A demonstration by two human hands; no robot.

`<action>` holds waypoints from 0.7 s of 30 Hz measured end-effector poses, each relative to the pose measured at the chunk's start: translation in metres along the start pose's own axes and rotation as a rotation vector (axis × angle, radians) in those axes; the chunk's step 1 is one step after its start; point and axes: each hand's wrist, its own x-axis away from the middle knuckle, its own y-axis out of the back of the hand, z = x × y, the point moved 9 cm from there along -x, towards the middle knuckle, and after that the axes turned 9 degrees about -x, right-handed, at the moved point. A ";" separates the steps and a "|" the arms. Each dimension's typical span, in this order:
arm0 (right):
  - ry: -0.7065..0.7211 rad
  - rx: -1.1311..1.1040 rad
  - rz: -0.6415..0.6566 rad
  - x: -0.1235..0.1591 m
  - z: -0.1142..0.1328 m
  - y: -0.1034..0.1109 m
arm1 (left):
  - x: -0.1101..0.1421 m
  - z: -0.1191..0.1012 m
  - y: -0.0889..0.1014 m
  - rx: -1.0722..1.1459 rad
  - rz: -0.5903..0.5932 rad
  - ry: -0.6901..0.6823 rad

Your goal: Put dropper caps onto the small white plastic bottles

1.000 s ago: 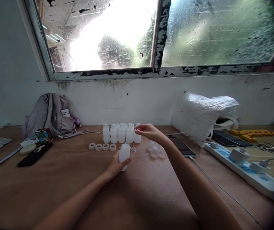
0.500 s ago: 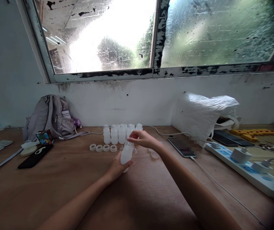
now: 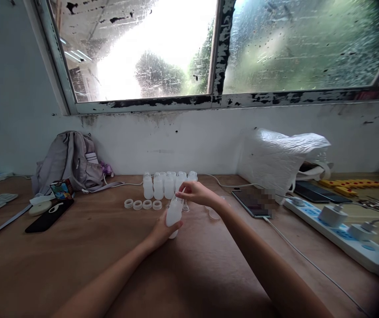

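My left hand (image 3: 158,230) is wrapped round a frosted white baby bottle (image 3: 174,214), which tilts slightly to the right. At the bottle's top, the fingers of my right hand (image 3: 194,191) pinch a clear cap (image 3: 178,197), partly hidden by the fingertips. Behind stands a row of similar frosted bottles (image 3: 158,185) with rounded clear tops. Several white rings (image 3: 137,205) lie in a line to the left of the held bottle. A small clear teat (image 3: 185,206) sits just right of it. Clear round discs (image 3: 213,213) are partly covered by my right wrist.
A grey backpack (image 3: 66,161) leans on the wall at the left, with a black phone-like item (image 3: 48,216) before it. To the right lie a tablet (image 3: 251,204) with a white cable, a power strip (image 3: 338,234) and a white plastic bag (image 3: 272,159).
My right hand has come from the bottle row down and nearer to the top of the held bottle. Over the last half second both hands have barely moved.
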 end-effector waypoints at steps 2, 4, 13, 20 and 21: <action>0.043 -0.022 0.007 -0.001 0.002 -0.002 | -0.001 0.000 -0.001 0.000 0.003 -0.014; 0.075 -0.030 -0.009 -0.001 0.003 -0.002 | -0.001 0.000 -0.001 -0.010 0.000 -0.025; 0.034 -0.077 0.017 -0.001 0.001 -0.006 | 0.000 -0.004 0.002 -0.036 -0.022 -0.037; 0.061 0.159 -0.043 -0.005 0.011 -0.006 | -0.002 -0.001 0.001 -0.035 -0.035 -0.025; 0.062 0.175 -0.040 -0.006 0.010 -0.007 | -0.002 -0.001 0.001 -0.034 -0.035 -0.021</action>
